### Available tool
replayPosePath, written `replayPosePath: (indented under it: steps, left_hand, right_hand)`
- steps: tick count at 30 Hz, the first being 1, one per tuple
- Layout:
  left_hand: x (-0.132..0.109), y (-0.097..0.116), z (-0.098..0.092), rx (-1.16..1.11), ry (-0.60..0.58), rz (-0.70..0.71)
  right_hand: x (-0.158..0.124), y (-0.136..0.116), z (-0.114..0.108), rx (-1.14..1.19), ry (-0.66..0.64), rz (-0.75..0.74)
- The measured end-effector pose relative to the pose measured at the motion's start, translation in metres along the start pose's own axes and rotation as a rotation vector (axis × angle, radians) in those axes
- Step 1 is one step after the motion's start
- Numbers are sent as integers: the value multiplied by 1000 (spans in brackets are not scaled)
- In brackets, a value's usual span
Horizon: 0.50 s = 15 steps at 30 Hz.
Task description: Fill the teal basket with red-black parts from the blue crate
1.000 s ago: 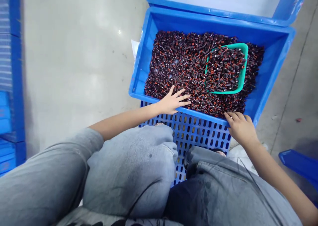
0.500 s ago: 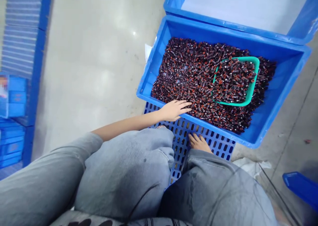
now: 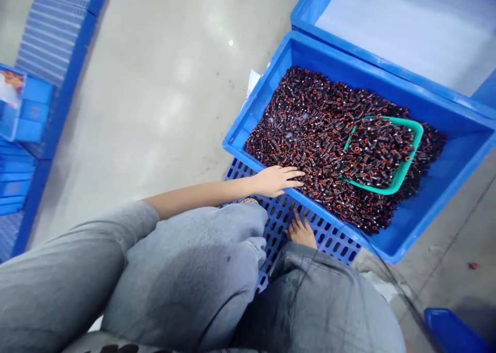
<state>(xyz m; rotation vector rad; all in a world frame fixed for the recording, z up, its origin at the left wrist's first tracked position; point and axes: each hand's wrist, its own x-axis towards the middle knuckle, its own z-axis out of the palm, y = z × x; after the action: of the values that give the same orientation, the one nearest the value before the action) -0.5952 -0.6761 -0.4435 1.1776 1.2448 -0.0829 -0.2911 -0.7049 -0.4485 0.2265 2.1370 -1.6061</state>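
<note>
My left hand rests across the near rim of a blue plastic bin, fingers stretched out over the small dark parts with orange-red rings heaped inside. It grips nothing. A green basket, filled with the same parts, lies sunk in the heap at the right. My right hand is beyond my right knee, just outside the bin and over the blue slotted pallet. Its fingers are apart and I see nothing in them; whether they touch the pallet I cannot tell.
A second blue bin with a whitish bottom adjoins the far side. At the left, several blue crates stand by a blue slatted platform. A blue object lies on the floor at lower right. My knees are close to the pallet.
The view has turned, so the bins sit lower and further right. My right hand has shifted slightly left, its fingers a little more bent. My left hand stays at the rim.
</note>
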Motion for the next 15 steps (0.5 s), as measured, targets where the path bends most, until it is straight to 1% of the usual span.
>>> replayPosePath:
  steps: [2,4,6,7,9,11,13,15]
  left_hand:
    - [-1,-1,-2,-73,27,-6]
    - [2,-2,-6,-149,91,-69]
    - [9,-4,-9,-223,198,-217]
    - [15,-7,-10,-262,252,-314]
    - [28,-11,-12,-350,328,-513]
    - [44,-14,-13,-461,351,-674]
    - [59,-13,-12,-584,366,-788]
    - [73,-6,-9,-709,403,-858]
  right_hand:
    - [0,4,-19,30,14,-76]
    - [-3,9,-47,90,38,-145]
    - [-7,16,-82,164,83,-160]
    - [-8,21,-99,199,118,-132]
    - [-3,32,-130,263,209,3]
    - [13,43,-147,346,304,206]
    - [39,53,-147,482,369,411]
    - [68,59,-137,669,406,580]
